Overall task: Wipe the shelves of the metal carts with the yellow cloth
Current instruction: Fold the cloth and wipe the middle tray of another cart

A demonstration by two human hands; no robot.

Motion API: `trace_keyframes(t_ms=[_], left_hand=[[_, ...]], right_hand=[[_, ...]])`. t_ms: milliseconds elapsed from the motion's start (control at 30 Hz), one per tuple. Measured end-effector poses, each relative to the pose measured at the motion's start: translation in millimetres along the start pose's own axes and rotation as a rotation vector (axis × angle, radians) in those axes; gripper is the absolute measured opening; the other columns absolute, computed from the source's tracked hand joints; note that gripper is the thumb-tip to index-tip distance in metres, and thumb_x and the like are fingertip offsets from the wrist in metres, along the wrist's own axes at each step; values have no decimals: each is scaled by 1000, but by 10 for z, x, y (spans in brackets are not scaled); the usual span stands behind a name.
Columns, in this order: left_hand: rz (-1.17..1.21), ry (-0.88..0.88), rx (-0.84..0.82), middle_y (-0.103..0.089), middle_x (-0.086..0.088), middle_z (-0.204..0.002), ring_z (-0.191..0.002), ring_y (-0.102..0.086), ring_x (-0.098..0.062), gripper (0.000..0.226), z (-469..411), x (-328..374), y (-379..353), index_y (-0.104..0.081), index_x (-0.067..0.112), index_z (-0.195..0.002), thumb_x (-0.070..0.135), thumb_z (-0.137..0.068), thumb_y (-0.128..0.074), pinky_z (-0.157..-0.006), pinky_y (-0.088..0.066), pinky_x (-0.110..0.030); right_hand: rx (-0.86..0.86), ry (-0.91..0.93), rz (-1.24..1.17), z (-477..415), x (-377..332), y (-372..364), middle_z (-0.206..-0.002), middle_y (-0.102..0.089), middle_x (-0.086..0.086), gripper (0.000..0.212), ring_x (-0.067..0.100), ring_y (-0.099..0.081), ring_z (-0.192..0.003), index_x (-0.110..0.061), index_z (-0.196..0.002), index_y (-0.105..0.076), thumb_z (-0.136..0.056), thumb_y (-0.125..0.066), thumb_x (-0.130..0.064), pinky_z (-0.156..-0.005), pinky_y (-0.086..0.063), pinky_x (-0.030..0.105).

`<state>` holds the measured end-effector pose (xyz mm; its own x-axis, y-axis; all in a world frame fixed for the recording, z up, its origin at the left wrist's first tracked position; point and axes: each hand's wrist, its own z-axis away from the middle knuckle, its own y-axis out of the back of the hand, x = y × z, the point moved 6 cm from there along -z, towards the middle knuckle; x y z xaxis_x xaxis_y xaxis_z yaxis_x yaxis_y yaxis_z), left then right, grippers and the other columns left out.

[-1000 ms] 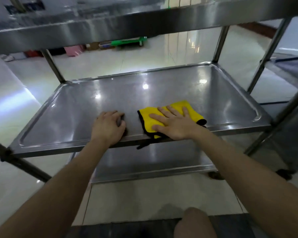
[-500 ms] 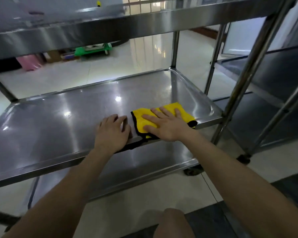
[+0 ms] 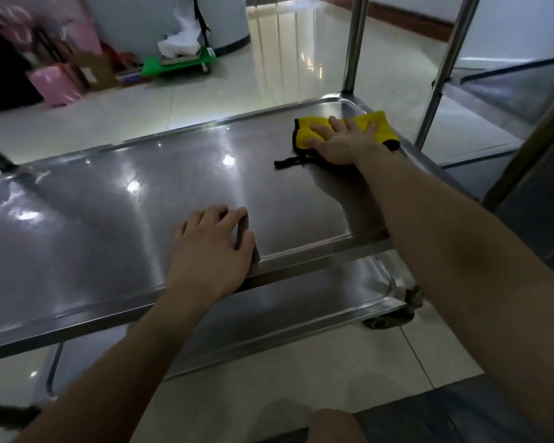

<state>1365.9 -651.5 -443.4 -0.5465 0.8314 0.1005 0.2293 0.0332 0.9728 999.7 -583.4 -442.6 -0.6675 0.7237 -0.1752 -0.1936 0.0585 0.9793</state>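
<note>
The yellow cloth [image 3: 379, 124], edged in black with a loose black string, lies flat near the far right corner of the cart's middle shelf [image 3: 109, 199]. My right hand [image 3: 343, 140] presses down on it with straight, spread fingers. My left hand [image 3: 211, 251] rests on the shelf's front rim, fingers lying relaxed on the steel. Below, the bottom shelf [image 3: 301, 302] shows through the gap.
Upright steel posts [image 3: 354, 43] stand at the cart's right end. A second metal cart [image 3: 518, 91] sits close on the right. A caster wheel [image 3: 394, 314] is at the lower right. Pink bags [image 3: 58, 84] and a green dolly [image 3: 179, 63] sit on the tiled floor behind.
My right hand has slid the cloth from the shelf's front edge to its far right corner. The view tilted down, so the top shelf left the frame. My left hand stays at the front rim.
</note>
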Motion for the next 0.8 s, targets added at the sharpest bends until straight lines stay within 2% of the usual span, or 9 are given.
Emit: trace_keyframes(t_ms=[167, 333, 467, 567, 667, 800], left_hand=[[-37, 1, 36, -56, 1, -155, -142, -49, -26, 65, -30, -5, 10, -52, 37, -153, 65, -100, -25, -118, -39, -52], [-25, 6, 36, -59, 0, -153, -139, -51, -28, 63, -13, 16, 51, -57, 34, -151, 62, -101, -30, -115, -42, -52], [-10, 18, 9, -58, 0, -154, -140, -50, -29, 62, -11, 8, 58, -58, 36, -150, 63, -101, -31, -114, -41, -53], [-5, 23, -18, -55, 1, -157, -143, -48, -29, 62, -7, -4, 49, -54, 38, -152, 64, -101, -30, -117, -39, -55], [18, 17, -21, -54, 0, -158, -144, -46, -30, 65, 4, 17, 55, -54, 36, -153, 63, -100, -29, -120, -37, -55], [12, -1, -26, -51, -1, -161, -147, -44, -29, 60, -8, 14, 37, -52, 34, -156, 59, -105, -32, -124, -34, -55]], right_hand=[[-46, 117, 11, -33, -813, -93, -180, 2, -6, 74, 31, 7, -166, -55, -165, -11, -96, -12, -82, -118, 13, 79], [-94, 243, 32, 812, -1047, -270, -180, 7, -10, 69, 27, 10, -166, -58, -165, -6, -100, -15, -81, -121, 12, 76], [-88, 322, 27, 1599, -758, -357, -179, 7, -16, 67, 21, 9, -166, -62, -163, -6, -100, -17, -83, -124, 11, 72], [-119, 282, 38, 1802, -276, -295, -178, 9, -19, 68, 17, 11, -165, -63, -163, -4, -99, -20, -83, -126, 11, 69], [-135, 190, 18, 1638, 184, -204, -178, 7, -19, 69, 16, 12, -165, -64, -162, -6, -99, -23, -84, -126, 13, 68], [-112, 80, 20, 933, 469, -21, -179, 5, -16, 72, 20, 11, -165, -63, -163, -7, -97, -21, -86, -124, 16, 70]])
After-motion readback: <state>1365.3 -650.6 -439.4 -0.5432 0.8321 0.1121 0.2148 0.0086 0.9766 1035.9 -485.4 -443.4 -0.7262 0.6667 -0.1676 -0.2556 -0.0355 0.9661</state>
